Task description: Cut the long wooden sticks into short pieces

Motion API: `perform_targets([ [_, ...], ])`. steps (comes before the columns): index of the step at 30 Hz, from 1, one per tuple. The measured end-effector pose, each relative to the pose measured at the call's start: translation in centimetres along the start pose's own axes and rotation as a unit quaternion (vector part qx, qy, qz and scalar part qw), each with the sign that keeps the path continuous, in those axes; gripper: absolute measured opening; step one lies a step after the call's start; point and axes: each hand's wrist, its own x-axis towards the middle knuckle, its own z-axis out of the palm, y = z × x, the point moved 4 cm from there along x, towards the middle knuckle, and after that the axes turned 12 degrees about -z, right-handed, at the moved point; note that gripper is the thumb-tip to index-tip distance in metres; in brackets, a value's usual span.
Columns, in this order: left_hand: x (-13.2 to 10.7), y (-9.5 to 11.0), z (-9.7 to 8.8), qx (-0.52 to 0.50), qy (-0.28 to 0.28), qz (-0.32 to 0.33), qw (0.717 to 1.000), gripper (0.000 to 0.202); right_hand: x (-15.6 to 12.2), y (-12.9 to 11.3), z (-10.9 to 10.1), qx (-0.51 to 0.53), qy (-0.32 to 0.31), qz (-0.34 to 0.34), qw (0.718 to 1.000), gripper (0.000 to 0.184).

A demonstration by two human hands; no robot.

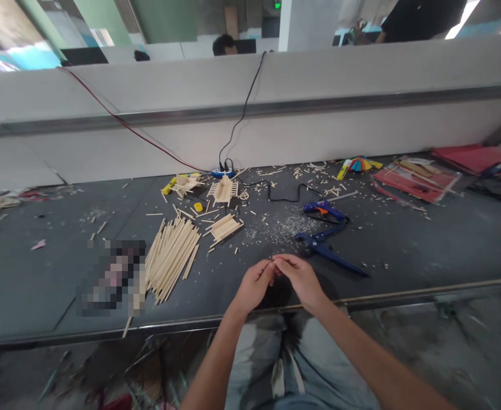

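Observation:
My left hand (254, 285) and my right hand (299, 276) meet fingertip to fingertip just above the table's front edge. Both are closed in a pinch; a tiny pale bit shows between the fingertips, too small to name. A blue pipe cutter (331, 250) lies with its handles spread to the right of my right hand, and behind it rests a blue hot glue gun (324, 210) with an orange trigger. Left of my hands is a pile of thin wooden sticks (173, 256). A small stick-built piece (224, 227) lies beyond the pile's right side.
Two more stick models (223, 191) (187, 184) stand near a blue power strip (222, 172) by the partition. Wood scraps and dust (284, 225) litter the dark table (404, 239). A glue stick (343, 169) and red packets (416, 179) lie at back right. People are beyond the partition.

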Motion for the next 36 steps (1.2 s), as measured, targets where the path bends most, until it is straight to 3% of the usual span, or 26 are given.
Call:
perform_targets([
  [5, -0.3, -0.3, -0.5, -0.030, 0.005, -0.014, 0.999, 0.034, -0.3, 0.8, 0.4, 0.054, -0.019, 0.008, 0.998, 0.027],
  [11, -0.4, -0.5, -0.1, 0.031, 0.027, 0.003, 0.999, 0.035, -0.5, 1.5, 0.1, 0.043, 0.003, -0.004, 0.999, 0.021],
  [15, -0.3, -0.8, -0.2, 0.001, 0.066, 0.017, 0.998, 0.027, -0.5, 1.8, -0.2, 0.063, 0.022, 0.001, 0.998, 0.020],
  [17, -0.4, -0.7, -0.3, -0.003, 0.073, 0.035, 0.997, 0.035, -0.5, 1.8, 0.0, 0.080, 0.006, 0.008, 0.997, 0.019],
  [21, -0.7, -0.1, -0.4, 0.034, 0.048, 0.065, 0.996, 0.028, -0.4, 1.6, 0.3, 0.102, -0.028, 0.028, 0.994, 0.020],
  [36, -0.8, 0.5, -0.5, 0.081, 0.088, 0.065, 0.991, 0.017, 0.2, 1.4, 0.0, 0.075, -0.073, 0.059, 0.993, 0.026],
])
